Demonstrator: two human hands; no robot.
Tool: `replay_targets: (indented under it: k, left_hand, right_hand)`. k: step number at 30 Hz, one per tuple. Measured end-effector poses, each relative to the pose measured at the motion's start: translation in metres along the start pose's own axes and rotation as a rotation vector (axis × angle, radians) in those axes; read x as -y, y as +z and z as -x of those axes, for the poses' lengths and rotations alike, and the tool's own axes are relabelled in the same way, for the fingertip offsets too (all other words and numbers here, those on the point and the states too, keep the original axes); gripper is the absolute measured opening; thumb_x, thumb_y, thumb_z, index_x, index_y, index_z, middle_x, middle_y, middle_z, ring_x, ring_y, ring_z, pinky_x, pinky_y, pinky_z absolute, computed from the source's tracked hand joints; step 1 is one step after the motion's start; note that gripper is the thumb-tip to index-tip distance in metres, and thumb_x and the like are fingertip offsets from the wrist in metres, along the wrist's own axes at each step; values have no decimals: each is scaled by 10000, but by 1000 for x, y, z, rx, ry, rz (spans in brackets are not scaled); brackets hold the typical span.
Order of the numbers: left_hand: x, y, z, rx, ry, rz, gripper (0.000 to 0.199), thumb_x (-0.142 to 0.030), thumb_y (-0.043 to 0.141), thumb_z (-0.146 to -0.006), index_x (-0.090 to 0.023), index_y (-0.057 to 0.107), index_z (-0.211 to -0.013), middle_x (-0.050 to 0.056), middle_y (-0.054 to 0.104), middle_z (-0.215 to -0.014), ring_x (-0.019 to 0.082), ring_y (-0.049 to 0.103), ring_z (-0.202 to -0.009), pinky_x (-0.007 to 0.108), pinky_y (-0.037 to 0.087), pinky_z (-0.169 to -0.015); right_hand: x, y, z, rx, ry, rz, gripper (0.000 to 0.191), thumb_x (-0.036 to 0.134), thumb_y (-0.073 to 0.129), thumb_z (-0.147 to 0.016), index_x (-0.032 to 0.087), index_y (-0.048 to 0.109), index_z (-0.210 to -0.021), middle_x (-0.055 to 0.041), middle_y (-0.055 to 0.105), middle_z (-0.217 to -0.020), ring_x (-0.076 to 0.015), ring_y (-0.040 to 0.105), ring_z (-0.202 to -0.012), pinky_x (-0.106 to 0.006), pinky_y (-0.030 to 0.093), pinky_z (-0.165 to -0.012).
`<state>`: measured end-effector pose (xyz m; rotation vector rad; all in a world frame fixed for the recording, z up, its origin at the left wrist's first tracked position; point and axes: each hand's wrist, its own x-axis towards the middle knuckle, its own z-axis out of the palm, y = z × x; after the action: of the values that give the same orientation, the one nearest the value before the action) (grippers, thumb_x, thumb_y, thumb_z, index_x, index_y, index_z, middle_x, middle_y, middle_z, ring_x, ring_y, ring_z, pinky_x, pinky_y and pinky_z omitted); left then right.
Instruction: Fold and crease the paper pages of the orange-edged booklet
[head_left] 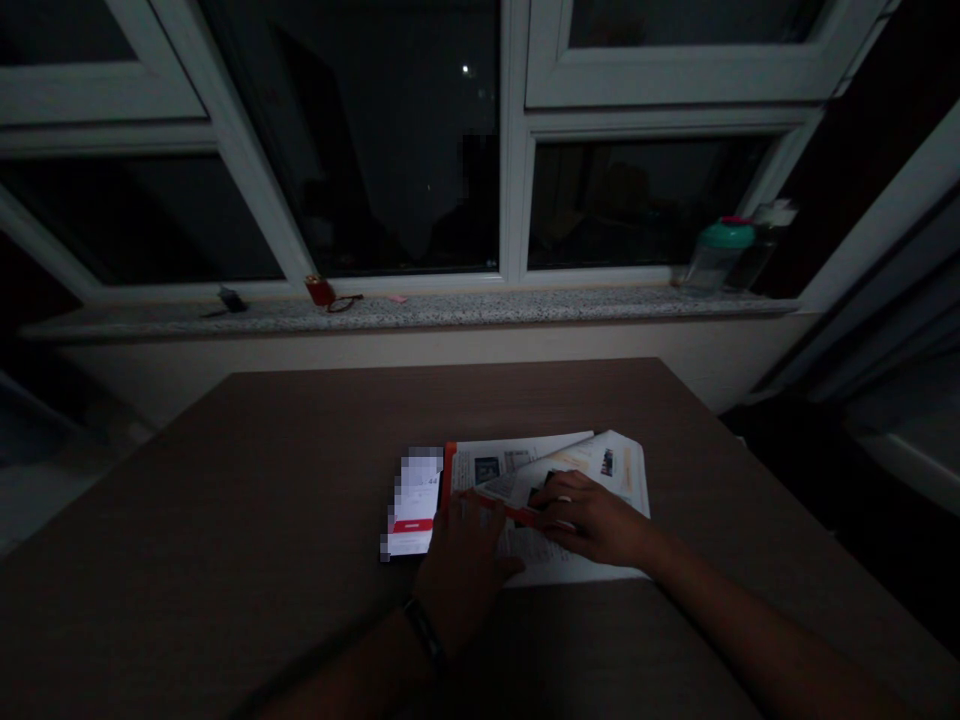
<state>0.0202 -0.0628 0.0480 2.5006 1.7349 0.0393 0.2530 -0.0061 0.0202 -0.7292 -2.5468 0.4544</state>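
A printed newspaper sheet (626, 480) with text, small pictures and a red strip lies on the table, one part folded over diagonally. My left hand (465, 560) rests on its left side, fingers stretched out and thumb apart, with a dark band on the wrist. At the slanting red-edged fold, my right hand (589, 517) has its fingers bent and closed on the paper; the fingertips are partly hidden. Just left of the sheet lies a phone (415, 505) with a lit screen, close to my left fingers.
The brown table (300, 480) reaches toward a wall under a granite windowsill (465, 308). On the sill stand a clear bottle with a teal lid (724, 245), a small red object (320, 291) and a small dark item (231, 298). Dark windows rise behind; a curtain (892, 330) hangs right.
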Motion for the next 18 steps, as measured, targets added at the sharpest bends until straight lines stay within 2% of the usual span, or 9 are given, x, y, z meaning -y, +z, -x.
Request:
replay_targets:
  k: [5, 12, 18]
  left_hand:
    - [-3, 3, 1, -8, 18, -37, 591, -462, 700, -842, -202, 511, -1338, 156, 486, -1400, 380, 371, -1346, 580, 294, -1093]
    - [-4, 18, 2, -42, 21, -65, 659, -537, 694, -818, -146, 512, -1317, 212, 475, -1417, 424, 379, -1349, 587, 336, -1070]
    - [-5, 12, 1, -28, 32, -78, 640, -519, 666, -853, -97, 518, -1311, 233, 507, -1377, 412, 419, -1321, 566, 340, -1074]
  right_hand:
    - [1, -1, -1, 12, -7, -8, 168, 225, 608, -899, 218, 673, -1054, -89, 661, -1144, -228, 559, -1051, -398, 446, -908]
    - [1, -1, -2, -10, -6, -12, 165, 238, 597, -913, 216, 675, -1057, -97, 663, -1133, -228, 566, -1060, -398, 456, -908]
    - [1, -1, -2, -2, -13, -6, 162, 239, 566, -941, 216, 676, -1059, -95, 671, -1127, -223, 568, -1059, -390, 459, -902]
